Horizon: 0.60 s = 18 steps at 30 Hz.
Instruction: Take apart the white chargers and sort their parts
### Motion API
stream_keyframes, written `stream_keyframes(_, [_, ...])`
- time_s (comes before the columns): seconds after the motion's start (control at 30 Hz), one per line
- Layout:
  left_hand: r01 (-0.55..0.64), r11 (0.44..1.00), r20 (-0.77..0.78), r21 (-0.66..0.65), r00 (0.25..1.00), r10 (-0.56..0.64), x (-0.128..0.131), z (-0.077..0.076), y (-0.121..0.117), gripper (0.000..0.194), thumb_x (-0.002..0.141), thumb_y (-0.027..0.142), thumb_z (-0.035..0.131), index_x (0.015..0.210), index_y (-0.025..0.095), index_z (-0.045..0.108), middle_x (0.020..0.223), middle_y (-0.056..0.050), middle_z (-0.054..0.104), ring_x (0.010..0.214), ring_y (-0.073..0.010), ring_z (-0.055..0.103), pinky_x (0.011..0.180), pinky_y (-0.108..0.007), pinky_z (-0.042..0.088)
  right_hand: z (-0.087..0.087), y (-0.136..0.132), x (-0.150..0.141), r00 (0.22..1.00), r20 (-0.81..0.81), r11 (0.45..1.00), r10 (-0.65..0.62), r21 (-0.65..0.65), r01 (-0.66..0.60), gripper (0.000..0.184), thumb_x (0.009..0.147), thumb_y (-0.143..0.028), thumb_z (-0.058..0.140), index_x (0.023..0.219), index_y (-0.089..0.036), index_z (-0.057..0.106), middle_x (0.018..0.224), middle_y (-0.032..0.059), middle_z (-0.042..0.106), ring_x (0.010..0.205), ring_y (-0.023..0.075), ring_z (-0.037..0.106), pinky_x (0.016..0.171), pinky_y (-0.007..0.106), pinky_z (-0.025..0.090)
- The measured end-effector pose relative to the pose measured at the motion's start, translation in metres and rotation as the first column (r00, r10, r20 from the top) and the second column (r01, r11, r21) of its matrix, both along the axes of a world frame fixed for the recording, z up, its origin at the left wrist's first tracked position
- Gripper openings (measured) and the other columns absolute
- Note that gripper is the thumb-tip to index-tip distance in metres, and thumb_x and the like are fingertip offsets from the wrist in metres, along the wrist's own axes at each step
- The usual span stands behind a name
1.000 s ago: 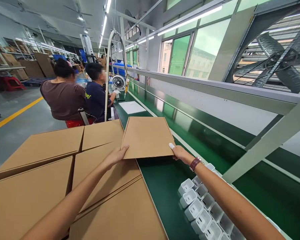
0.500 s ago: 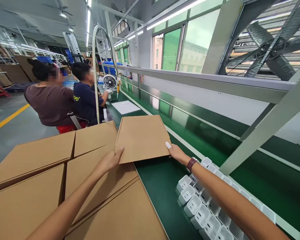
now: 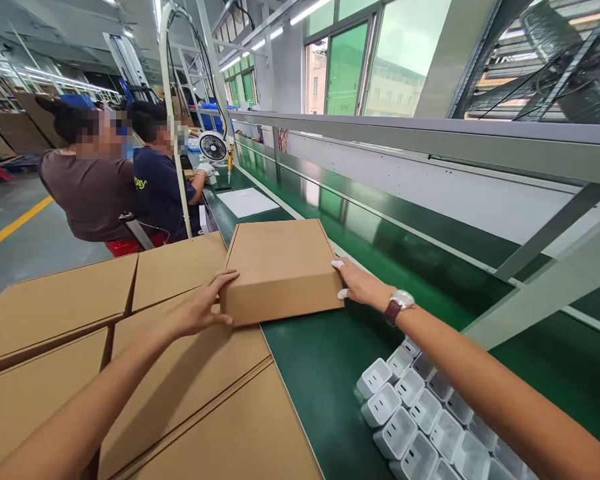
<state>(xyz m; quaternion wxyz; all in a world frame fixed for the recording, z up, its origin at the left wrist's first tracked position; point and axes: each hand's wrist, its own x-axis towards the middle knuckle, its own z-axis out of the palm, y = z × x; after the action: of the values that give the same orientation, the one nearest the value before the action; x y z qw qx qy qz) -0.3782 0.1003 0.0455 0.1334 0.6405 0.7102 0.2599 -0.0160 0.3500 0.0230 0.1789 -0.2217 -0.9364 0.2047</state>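
A closed brown cardboard box (image 3: pixel 284 250) lies partly over the green bench and partly over the neighbouring cartons, its lid and front side showing. At its left front corner, my left hand (image 3: pixel 205 303) grips it with thumb low and fingers on the upper edge. My right hand (image 3: pixel 363 283) holds the right front corner; white covers show on two of its digits, and a watch is on that wrist. Below my right forearm stand rows of white open-topped plastic housings (image 3: pixel 397 430) with small slots. The box's underside is hidden.
Large cardboard cartons (image 3: pixel 50 290) fill the left side. Ahead on the green bench (image 3: pixel 307 380) lie a white sheet (image 3: pixel 247 202) and a small fan (image 3: pixel 213 145). Two people sit at the far left, one in a dark blue shirt (image 3: pixel 155 187). A slanted metal brace (image 3: pixel 555 287) crosses at right.
The box has tipped so its front side now faces me. My hands have shifted to its front corners, with the fingers spread further apart. The camera view has moved slightly.
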Motion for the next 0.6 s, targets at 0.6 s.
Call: stream_keyframes(0.6, [-0.264, 0.942, 0.176, 0.207, 0.957, 0.230, -0.008, 0.017, 0.014, 0.053, 0.073, 0.032, 0.066, 0.124, 0.016, 0.068, 0.147, -0.017, 0.060, 0.144, -0.0361, 0.051, 0.119, -0.050, 0.044, 0.019, -0.149, -0.030, 0.987, 0.158, 0.983, 0.028, 0.176, -0.056, 0.034, 0.091, -0.022, 0.064, 0.124, -0.014, 0.061, 0.135, 0.0226, 0.056, 0.103, 0.0303, 0.065, 0.090, 0.042, 0.057])
